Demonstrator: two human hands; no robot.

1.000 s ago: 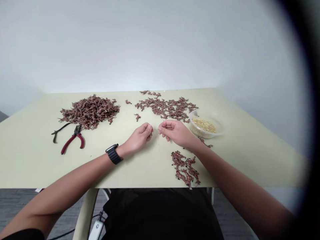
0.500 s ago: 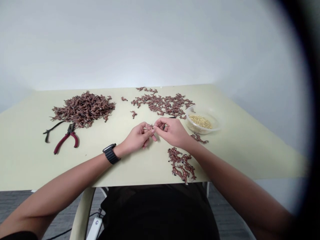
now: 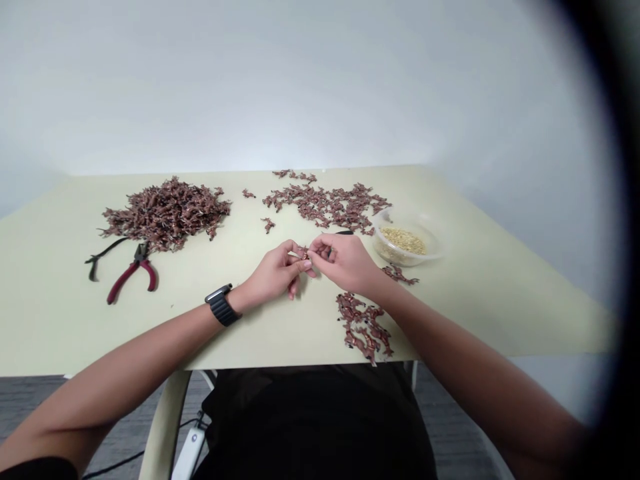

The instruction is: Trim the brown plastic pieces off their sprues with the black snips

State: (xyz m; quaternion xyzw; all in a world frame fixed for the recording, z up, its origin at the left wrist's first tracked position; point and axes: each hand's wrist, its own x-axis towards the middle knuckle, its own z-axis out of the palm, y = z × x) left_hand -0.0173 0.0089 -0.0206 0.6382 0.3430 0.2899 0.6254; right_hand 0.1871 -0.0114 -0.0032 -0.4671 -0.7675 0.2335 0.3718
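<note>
Pinched between the thumb and fingers of my left hand [image 3: 277, 270] is a small brown figurine [image 3: 306, 255], shaped like a four-legged animal and mostly covered by the fingers. My right hand [image 3: 345, 259] meets it from the other side, thumb and forefinger closed at the figurine; whatever they grip is too small to make out. A black tip [image 3: 345, 233] shows just behind the right hand, and I cannot tell whether that hand holds it. Below the right wrist lies a loose group of similar brown figurines [image 3: 364, 327].
A big heap of brown figurines [image 3: 167, 212] is at the left, with red-handled pliers [image 3: 133, 273] and a black tool [image 3: 103, 259] before it. More figurines [image 3: 327, 205] spread across the back. A clear plastic bowl [image 3: 434, 252] of small gold pieces [image 3: 403, 240] stands right.
Both hands stay together in nearly the same place. The figurine shows slightly more between the fingertips, and the view has tilted a little.
</note>
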